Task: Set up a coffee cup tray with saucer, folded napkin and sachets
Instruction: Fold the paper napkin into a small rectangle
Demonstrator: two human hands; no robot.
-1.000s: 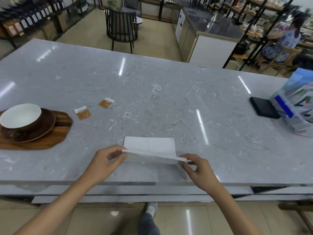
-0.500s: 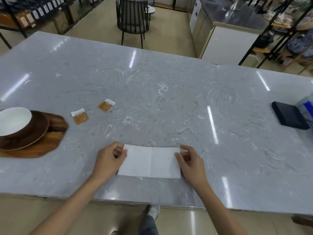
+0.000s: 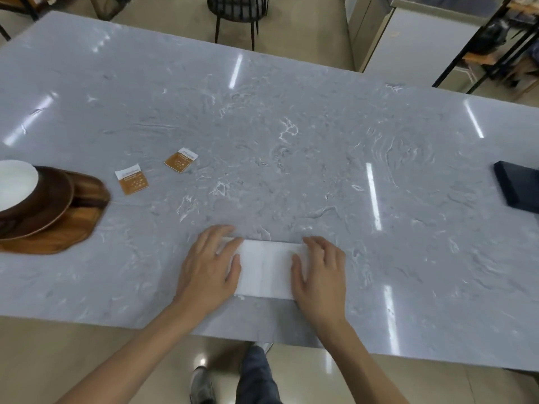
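Observation:
A white napkin (image 3: 267,268), folded into a rectangle, lies flat near the front edge of the grey marble table (image 3: 291,158). My left hand (image 3: 208,265) presses flat on its left end and my right hand (image 3: 320,272) presses flat on its right end, fingers spread. Two orange-and-white sachets lie on the table to the left: one sachet (image 3: 131,182) and a second sachet (image 3: 180,160). At the far left a wooden tray (image 3: 67,228) carries a brown saucer (image 3: 49,205) with a white-lined cup (image 3: 14,182) on it.
A dark flat box (image 3: 517,185) lies at the table's right edge. A black chair (image 3: 237,13) stands beyond the far side, with a counter (image 3: 423,39) and shelving at the back right. My legs and shoes show below the table's front edge.
The napkin's lifted near flap was folded over and laid flat. Both hands moved from pinching its corners to pressing palms down on its two ends. The view tilted further down.

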